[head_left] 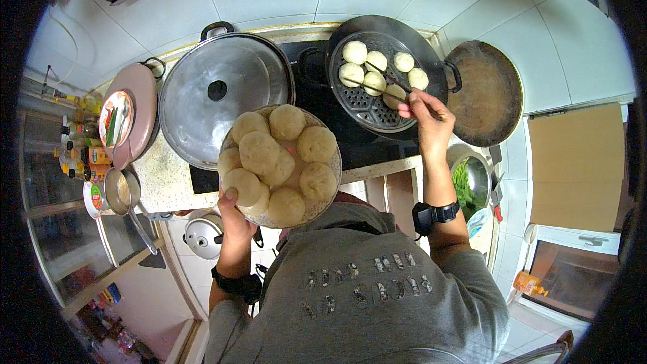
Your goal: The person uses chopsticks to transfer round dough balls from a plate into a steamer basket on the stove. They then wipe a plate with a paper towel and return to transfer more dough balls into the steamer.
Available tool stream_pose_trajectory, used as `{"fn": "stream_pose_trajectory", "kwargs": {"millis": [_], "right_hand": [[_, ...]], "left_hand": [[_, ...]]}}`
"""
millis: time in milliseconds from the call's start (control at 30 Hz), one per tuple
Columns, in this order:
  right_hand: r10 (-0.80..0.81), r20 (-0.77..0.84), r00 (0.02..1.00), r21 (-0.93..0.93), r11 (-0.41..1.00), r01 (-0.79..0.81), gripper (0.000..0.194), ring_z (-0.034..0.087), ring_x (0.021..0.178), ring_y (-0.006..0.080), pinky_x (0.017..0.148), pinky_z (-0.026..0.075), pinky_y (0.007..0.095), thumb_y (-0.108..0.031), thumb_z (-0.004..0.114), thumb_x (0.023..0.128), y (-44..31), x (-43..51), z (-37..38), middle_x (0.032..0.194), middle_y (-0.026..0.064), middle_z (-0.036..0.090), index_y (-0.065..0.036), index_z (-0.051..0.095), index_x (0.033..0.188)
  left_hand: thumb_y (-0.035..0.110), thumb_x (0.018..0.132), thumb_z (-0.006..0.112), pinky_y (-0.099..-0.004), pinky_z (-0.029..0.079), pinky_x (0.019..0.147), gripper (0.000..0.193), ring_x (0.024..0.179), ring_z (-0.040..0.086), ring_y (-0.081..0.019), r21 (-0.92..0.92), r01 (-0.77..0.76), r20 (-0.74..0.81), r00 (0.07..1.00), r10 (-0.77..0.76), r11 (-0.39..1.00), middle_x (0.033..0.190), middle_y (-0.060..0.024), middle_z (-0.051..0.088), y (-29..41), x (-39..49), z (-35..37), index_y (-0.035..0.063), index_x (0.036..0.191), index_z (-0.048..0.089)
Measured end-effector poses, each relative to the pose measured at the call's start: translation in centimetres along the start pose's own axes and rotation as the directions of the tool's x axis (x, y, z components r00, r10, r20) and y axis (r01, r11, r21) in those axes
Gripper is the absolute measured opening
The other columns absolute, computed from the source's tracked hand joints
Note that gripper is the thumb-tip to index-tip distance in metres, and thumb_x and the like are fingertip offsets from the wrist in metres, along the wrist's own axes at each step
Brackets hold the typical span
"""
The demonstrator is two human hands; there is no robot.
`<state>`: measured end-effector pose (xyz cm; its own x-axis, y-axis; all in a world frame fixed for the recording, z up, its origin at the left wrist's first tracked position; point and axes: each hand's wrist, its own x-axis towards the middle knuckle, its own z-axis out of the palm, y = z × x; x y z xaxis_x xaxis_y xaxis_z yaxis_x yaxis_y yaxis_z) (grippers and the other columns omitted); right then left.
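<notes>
My left hand [236, 217] grips the rim of a speckled plate [331, 202], thumb on top. Several pale round buns [286, 206] are piled on it, some resting on others. In my right hand [429, 116] is a pair of dark chopsticks [386, 76], their tips pointing left over a perforated steamer tray [371, 106]. Several whiter buns [350, 75] sit spaced out on that tray, inside a dark steamer pot [374, 25]. One duller bun [394, 96] lies by the chopsticks near my fingers; whether they pinch it I cannot tell.
A wide pan with a metal lid [242, 76] stands left of the steamer. Right of it leans a browned wok [485, 93]. A steel bowl of greens [467, 182], with knives [497, 197] beside it, is at right. A small saucepan [121, 192] overhangs the counter at left.
</notes>
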<state>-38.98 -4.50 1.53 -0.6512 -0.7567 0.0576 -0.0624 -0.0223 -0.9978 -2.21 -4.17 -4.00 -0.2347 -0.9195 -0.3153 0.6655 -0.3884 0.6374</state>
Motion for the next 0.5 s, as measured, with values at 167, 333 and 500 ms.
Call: {"fn": "stream_pose_trajectory", "kwargs": {"millis": [167, 333, 500], "right_hand": [[0.033, 0.054, 0.998, 0.022, 0.999, -0.034, 0.022, 0.069, 0.077, 0.0229, 0.068, 0.059, 0.0299, -0.006, 0.061, 0.093, 2.5, 0.0, 1.0, 0.091, 0.0155, 0.066, 0.013, 0.062, 0.105], [0.016, 0.020, 1.000, 0.026, 1.000, -0.016, 0.026, 0.070, 0.080, 0.0266, 0.070, 0.059, 0.0324, -0.015, 0.056, 0.097, 3.8, 0.2, 0.7, 0.089, 0.0164, 0.066, 0.011, 0.062, 0.096], [0.098, -0.098, 0.990, 0.241, 0.968, -0.072, 0.030, 0.070, 0.078, 0.0325, 0.068, 0.061, 0.0353, -0.020, 0.057, 0.097, 4.6, 1.2, -1.4, 0.090, 0.0174, 0.065, 0.010, 0.060, 0.092]], "left_hand": [[0.035, 0.075, 0.061, -0.0426, 0.046, 0.098, 0.078, 0.118, 0.052, -0.0300, 0.023, 0.031, -0.058, 0.998, -0.030, 0.999, 0.130, -0.0156, 0.049, 0.0, -0.1, 0.1, 0.0037, 0.141, 0.033], [0.034, 0.076, 0.060, -0.0432, 0.046, 0.099, 0.077, 0.120, 0.052, -0.0305, 0.005, 0.017, -0.036, 0.999, -0.017, 1.000, 0.130, -0.0158, 0.048, -0.1, 0.1, 0.2, 0.0031, 0.141, 0.032], [0.030, 0.080, 0.056, -0.0445, 0.045, 0.101, 0.072, 0.122, 0.051, -0.0307, 0.012, 0.028, -0.085, 0.996, -0.027, 1.000, 0.133, -0.0167, 0.048, -0.2, 0.0, 0.3, 0.0019, 0.142, 0.032]]}}
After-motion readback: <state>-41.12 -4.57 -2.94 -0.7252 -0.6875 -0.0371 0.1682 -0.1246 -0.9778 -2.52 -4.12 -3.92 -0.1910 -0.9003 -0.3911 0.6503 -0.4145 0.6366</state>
